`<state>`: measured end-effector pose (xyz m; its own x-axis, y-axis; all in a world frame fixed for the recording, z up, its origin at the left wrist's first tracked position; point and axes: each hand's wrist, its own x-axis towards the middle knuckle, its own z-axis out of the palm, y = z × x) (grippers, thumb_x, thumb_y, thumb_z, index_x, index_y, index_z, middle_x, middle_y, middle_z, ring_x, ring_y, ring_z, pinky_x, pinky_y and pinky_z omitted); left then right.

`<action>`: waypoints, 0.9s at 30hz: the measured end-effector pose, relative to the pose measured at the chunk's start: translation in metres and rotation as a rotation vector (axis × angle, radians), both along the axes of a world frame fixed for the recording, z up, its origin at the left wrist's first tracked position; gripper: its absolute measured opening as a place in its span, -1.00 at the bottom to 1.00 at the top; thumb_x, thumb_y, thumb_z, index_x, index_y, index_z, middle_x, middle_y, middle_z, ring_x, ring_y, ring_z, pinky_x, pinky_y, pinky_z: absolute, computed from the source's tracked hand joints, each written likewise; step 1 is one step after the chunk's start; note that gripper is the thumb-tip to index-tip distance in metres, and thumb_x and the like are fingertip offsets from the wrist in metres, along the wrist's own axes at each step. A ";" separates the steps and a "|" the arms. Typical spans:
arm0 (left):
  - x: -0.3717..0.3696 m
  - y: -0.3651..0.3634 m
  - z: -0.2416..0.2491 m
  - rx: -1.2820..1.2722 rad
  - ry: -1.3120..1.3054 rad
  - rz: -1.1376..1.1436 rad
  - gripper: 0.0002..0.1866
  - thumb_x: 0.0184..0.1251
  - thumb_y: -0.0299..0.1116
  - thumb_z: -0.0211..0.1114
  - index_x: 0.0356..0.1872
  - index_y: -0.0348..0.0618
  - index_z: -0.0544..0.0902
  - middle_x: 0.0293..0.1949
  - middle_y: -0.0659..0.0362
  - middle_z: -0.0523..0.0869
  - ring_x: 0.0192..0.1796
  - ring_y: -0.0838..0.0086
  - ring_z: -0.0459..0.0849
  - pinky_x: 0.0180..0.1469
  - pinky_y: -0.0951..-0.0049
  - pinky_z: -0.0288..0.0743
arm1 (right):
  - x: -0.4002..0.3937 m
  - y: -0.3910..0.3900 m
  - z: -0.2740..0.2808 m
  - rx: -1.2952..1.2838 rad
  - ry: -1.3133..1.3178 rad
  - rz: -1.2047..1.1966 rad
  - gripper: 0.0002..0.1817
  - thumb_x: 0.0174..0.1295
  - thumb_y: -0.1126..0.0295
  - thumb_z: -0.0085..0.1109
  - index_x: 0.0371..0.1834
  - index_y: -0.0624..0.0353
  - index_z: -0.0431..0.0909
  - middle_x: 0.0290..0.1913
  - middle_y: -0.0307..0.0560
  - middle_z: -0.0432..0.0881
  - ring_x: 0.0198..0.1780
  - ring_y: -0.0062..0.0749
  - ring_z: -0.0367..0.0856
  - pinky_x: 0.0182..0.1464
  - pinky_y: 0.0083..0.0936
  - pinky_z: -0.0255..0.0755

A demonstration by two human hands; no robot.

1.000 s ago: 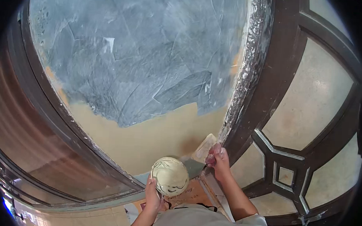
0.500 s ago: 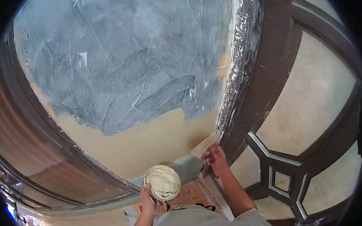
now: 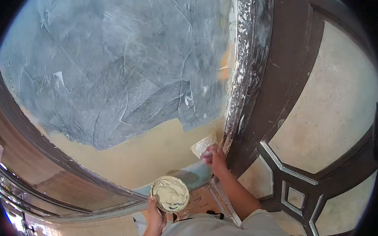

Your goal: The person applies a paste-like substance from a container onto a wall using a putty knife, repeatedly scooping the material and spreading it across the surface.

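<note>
My left hand (image 3: 155, 214) is closed on the side of a round tub (image 3: 187, 201), held low in front of my body. Thick cream-coloured paste (image 3: 169, 192) with swirled ridges fills it. Higher and to the right, my right hand (image 3: 215, 157) grips a flat putty scraper (image 3: 201, 145) with pale smears on its blade. The blade overlaps the bare yellowish strip of the wall (image 3: 128, 161), close to the dark door frame. Above that strip, a grey-blue coat (image 3: 115, 60) with ragged trowel marks covers the wall.
A paint-spattered frame edge (image 3: 241, 61) runs up beside the dark panelled door (image 3: 284, 101) on the right. Curved brown wood trim (image 3: 69, 160) borders the wall at left. Brown cardboard (image 3: 198, 197) lies on the floor below.
My right hand and the scraper have shifted left and slightly up, away from the door frame. The tub stays in my left hand, nearly unmoved. The view has shifted somewhat.
</note>
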<state>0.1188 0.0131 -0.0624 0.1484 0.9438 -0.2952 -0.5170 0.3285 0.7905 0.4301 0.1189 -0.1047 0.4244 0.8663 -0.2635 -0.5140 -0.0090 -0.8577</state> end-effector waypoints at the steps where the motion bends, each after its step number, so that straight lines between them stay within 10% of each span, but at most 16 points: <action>1: 0.003 0.000 0.002 0.020 0.003 0.004 -0.57 0.60 -0.21 -0.07 0.35 -0.19 0.29 0.28 0.03 0.49 0.31 0.27 0.53 0.29 0.24 0.52 | 0.001 -0.006 -0.017 -0.083 0.003 0.008 -0.81 0.55 0.17 -0.04 -0.12 0.01 0.45 -0.33 -0.21 0.56 -0.39 -0.49 0.67 -0.52 -0.58 0.47; 5: 0.010 0.002 -0.004 -0.027 0.020 0.031 -0.59 0.61 -0.22 -0.09 0.33 -0.19 0.31 0.26 0.04 0.51 0.28 0.30 0.56 0.27 0.27 0.54 | -0.003 -0.015 0.013 0.134 0.103 -0.049 -0.85 0.54 0.24 -0.04 -0.10 0.07 0.42 -0.30 -0.16 0.59 -0.39 -0.46 0.68 -0.52 -0.55 0.51; 6: 0.013 0.007 -0.018 -0.023 0.089 0.090 -0.58 0.59 -0.06 -0.16 0.24 -0.11 0.34 -0.05 0.00 0.65 -0.32 0.31 0.74 -0.63 0.43 0.60 | -0.002 -0.011 0.029 0.131 0.105 -0.049 -0.85 0.54 0.24 -0.04 -0.10 0.07 0.42 -0.30 -0.16 0.59 -0.39 -0.46 0.68 -0.52 -0.55 0.51; 9: 0.018 0.010 -0.026 0.003 0.135 0.072 -0.57 0.59 -0.05 -0.15 0.23 -0.12 0.35 -0.11 0.02 0.67 -0.38 0.35 0.73 -0.65 0.46 0.57 | 0.003 0.005 0.047 0.201 0.012 -0.064 -0.86 0.53 0.27 -0.04 -0.09 0.08 0.42 -0.31 -0.14 0.59 -0.39 -0.43 0.68 -0.52 -0.54 0.52; 17: 0.036 0.014 -0.025 -0.024 0.090 0.085 -0.58 0.59 -0.06 -0.14 0.22 -0.12 0.37 -0.17 0.06 0.69 -0.44 0.44 0.71 -0.67 0.50 0.55 | 0.012 -0.010 -0.039 -0.022 0.108 0.013 -0.81 0.54 0.16 -0.05 -0.08 0.00 0.43 -0.26 -0.20 0.57 -0.44 -0.49 0.61 -0.53 -0.55 0.51; 22: 0.048 0.015 -0.019 -0.046 0.096 0.050 -0.58 0.58 -0.05 -0.10 0.21 -0.14 0.39 -0.15 0.10 0.69 -0.40 0.49 0.72 -0.62 0.55 0.58 | 0.014 0.004 0.040 0.146 0.111 -0.029 -0.77 0.55 0.14 -0.05 0.01 0.04 0.41 -0.23 -0.19 0.59 -0.36 -0.47 0.66 -0.43 -0.56 0.56; 27: 0.059 0.011 -0.008 -0.026 -0.009 0.024 -0.50 0.57 -0.06 -0.06 0.31 -0.21 0.35 0.20 0.03 0.59 0.17 0.29 0.68 0.09 0.31 0.68 | 0.023 0.009 0.015 0.024 0.081 -0.001 -0.77 0.54 0.10 -0.04 0.01 -0.03 0.39 -0.17 -0.18 0.58 -0.31 -0.41 0.68 -0.39 -0.49 0.57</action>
<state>0.1774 0.0243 -0.0706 0.1280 0.9391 -0.3188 -0.5318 0.3363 0.7772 0.4535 0.1280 -0.0894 0.4030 0.8725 -0.2763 -0.5820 0.0114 -0.8131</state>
